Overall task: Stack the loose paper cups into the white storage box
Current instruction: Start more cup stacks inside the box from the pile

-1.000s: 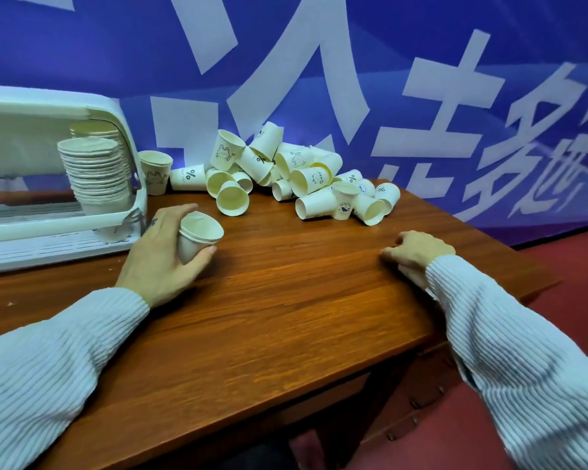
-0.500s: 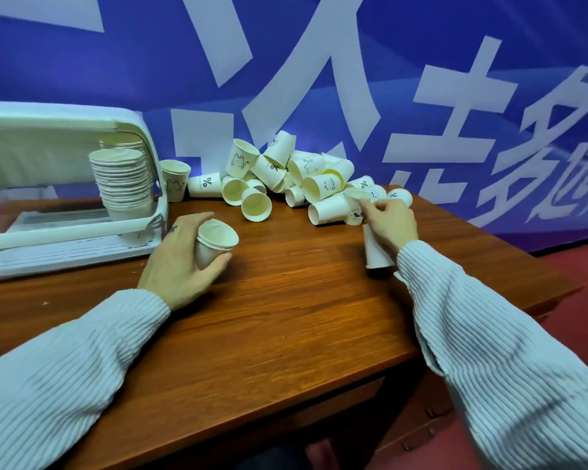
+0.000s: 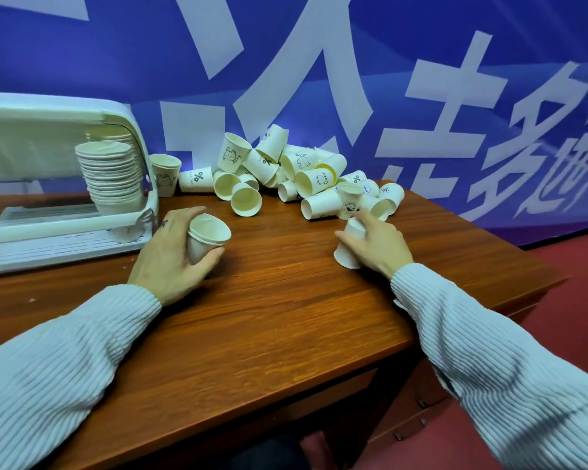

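My left hand (image 3: 165, 256) grips a short nested stack of white paper cups (image 3: 206, 239), tilted with its mouth up and to the right, just in front of the white storage box (image 3: 58, 239). Inside the box stands a tall stack of cups (image 3: 111, 178). My right hand (image 3: 375, 245) holds one cup upside down (image 3: 348, 245) against the wooden table (image 3: 286, 317), close to the heap of loose cups (image 3: 299, 178) at the table's back.
One upright cup (image 3: 165, 174) stands beside the box's right end. The box's lid (image 3: 41, 123) is raised over its tray. A blue banner (image 3: 421, 79) hangs right behind the heap. The table's right edge drops to a red floor (image 3: 574, 300).
My right hand went from the table's right edge to the heap, took a cup, and has drawn it back toward me. The left hand kept its stack in place.
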`<state>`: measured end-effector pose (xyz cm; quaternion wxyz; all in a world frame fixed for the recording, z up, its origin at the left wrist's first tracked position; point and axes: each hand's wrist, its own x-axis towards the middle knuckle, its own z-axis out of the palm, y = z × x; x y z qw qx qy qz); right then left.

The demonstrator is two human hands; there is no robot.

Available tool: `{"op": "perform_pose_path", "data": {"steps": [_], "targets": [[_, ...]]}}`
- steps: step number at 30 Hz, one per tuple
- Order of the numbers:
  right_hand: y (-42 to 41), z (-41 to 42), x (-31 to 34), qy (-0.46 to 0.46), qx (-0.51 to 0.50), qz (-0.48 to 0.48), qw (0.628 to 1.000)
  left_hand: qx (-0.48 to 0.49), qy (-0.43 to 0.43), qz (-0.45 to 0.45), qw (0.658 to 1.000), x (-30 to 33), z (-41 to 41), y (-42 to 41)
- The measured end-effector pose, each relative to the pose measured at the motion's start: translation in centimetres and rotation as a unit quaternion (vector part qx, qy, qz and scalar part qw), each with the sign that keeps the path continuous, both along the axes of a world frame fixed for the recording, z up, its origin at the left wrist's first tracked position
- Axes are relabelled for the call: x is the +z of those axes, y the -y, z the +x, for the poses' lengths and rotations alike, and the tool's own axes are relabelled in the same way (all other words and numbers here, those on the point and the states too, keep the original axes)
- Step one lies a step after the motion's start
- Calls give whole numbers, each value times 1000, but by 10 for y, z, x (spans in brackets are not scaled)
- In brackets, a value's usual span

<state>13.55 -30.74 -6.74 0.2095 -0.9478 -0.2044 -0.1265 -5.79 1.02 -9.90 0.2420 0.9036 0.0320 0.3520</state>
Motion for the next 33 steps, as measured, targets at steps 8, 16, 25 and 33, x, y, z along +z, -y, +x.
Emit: {"op": "perform_pose_path", "data": {"steps": [8, 16, 25, 33], "targets": [[-27, -13, 30, -125, 61, 144, 980, 10, 9, 0, 1000, 2, -1, 0], [-129, -23, 36, -169, 241, 315, 902, 73, 86, -65, 991, 21, -13, -11], [-273, -58, 106, 49, 322, 282, 902, 174, 184, -134, 958, 38, -25, -43], [-330, -65, 128, 156, 398, -35, 903, 203, 197, -155, 946, 36, -27, -51]]}}
